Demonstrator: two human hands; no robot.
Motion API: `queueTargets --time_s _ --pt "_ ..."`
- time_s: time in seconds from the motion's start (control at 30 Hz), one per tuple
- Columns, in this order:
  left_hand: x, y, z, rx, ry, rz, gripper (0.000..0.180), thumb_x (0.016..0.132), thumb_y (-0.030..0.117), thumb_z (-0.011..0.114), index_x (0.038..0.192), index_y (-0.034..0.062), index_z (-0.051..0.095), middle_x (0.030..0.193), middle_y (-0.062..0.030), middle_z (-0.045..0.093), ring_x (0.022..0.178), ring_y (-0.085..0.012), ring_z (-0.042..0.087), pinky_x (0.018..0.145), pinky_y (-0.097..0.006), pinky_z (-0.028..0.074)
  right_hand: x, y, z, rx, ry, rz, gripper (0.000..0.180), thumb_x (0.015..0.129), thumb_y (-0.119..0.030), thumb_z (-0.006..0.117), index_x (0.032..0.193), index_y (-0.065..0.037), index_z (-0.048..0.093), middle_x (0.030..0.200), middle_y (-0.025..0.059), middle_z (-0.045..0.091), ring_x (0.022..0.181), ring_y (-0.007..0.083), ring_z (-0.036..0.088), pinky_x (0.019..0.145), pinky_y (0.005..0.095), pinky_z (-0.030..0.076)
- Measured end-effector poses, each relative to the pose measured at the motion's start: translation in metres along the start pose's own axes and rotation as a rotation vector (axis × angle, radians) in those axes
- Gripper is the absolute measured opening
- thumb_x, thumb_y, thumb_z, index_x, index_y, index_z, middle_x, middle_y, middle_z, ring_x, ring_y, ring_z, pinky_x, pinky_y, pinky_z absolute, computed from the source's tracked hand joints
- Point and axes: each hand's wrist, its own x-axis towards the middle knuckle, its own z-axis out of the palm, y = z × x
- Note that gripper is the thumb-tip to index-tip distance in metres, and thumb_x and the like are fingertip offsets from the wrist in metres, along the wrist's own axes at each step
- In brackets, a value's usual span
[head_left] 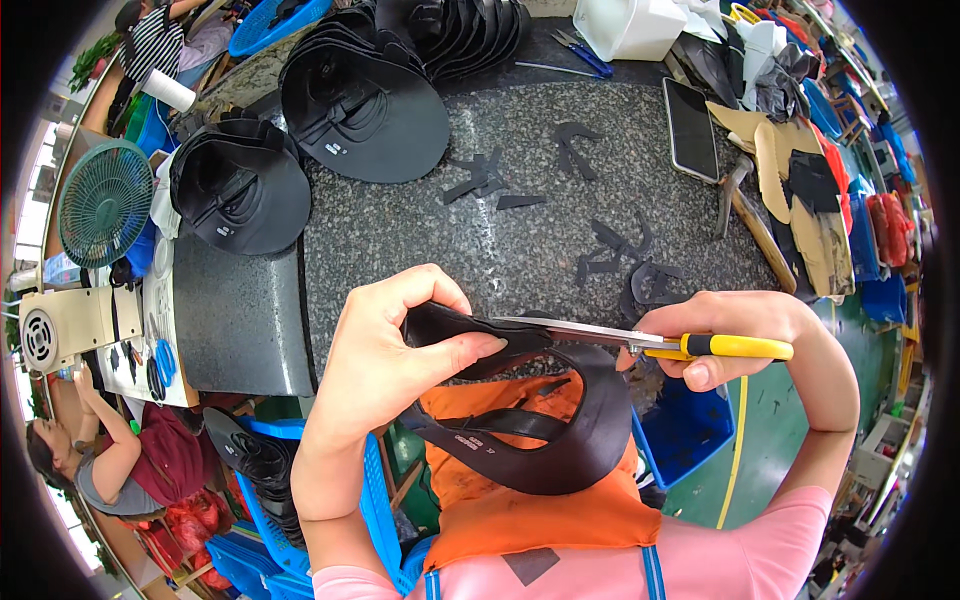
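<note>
My left hand (385,365) pinches the edge of a black shoe upper (585,435) between thumb and fingers. The upper hangs over my lap, its curved opening toward me and pale print on its inner side. My right hand (720,325) is closed round the yellow handles of a pair of scissors (600,333). Their steel blades point left and lie along the upper's top edge, close to my left thumb. Whether the blades are closed on the material cannot be made out. Black offcuts (610,245) are scattered on the speckled stone worktop (400,240) beyond my hands.
Stacked black uppers (365,110) stand at the far left. A phone (690,130) and a hammer (755,220) lie at the right. A blue bin (690,430) is below right, a blue crate (375,500) below left. Another person (110,450) sits at the left.
</note>
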Motion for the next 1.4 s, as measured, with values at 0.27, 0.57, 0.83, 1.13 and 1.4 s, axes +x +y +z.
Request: queueTargets --time_s 0.27,0.57,0.83,1.13,1.4 --pt "-0.004 0.007 -0.002 0.04 -0.005 0.009 0.025 0.062 0.001 0.082 0.076 0.0042 0.061 0.073 0.0027 0.057 0.07 -0.0039 0.051 0.062 -0.021 0.039 -0.008 -0.025 0.003 -0.209 0.054 0.162 0.059 0.09 -0.046 0.066 0.126 0.0 0.055 0.1 0.0204 0.067 0.093 0.0373 0.067 0.077 0.0411 0.052" --pt "-0.007 0.007 -0.004 0.127 -0.029 0.12 0.025 0.063 0.0 0.082 0.075 0.0039 0.061 0.069 0.0023 0.059 0.068 -0.0044 0.055 0.06 -0.022 0.042 -0.015 -0.022 0.005 -0.349 0.158 0.016 0.06 0.076 -0.038 0.082 0.117 0.0 0.061 0.084 0.015 0.068 0.072 0.0324 0.068 0.064 0.0364 0.052" --pt "-0.016 0.012 -0.003 0.242 0.044 0.204 0.024 0.062 -0.001 0.081 0.073 0.0027 0.06 0.069 -0.0026 0.061 0.065 -0.0091 0.058 0.061 -0.024 0.043 -0.021 -0.037 0.008 -0.454 0.222 -0.004 0.058 0.068 -0.028 0.087 0.113 0.0 0.064 0.086 0.0135 0.068 0.073 0.0334 0.068 0.064 0.0353 0.053" --pt "-0.023 0.004 0.012 0.297 0.21 0.55 0.024 0.064 -0.002 0.082 0.075 0.0024 0.06 0.072 -0.0084 0.063 0.063 -0.0207 0.061 0.057 -0.03 0.047 -0.017 -0.047 0.026 -0.541 0.344 -0.014 0.05 0.074 -0.028 0.082 0.113 -0.004 0.063 0.087 0.0101 0.069 0.076 0.0314 0.068 0.063 0.037 0.053" --pt "-0.029 0.004 0.017 0.336 0.278 0.601 0.028 0.062 -0.001 0.084 0.077 0.0035 0.06 0.073 -0.01 0.064 0.066 -0.0214 0.063 0.057 -0.03 0.049 -0.013 -0.048 0.035 -0.544 0.405 -0.055 0.05 0.074 -0.029 0.082 0.113 -0.006 0.062 0.079 0.0057 0.066 0.071 0.0297 0.065 0.059 0.0379 0.051"
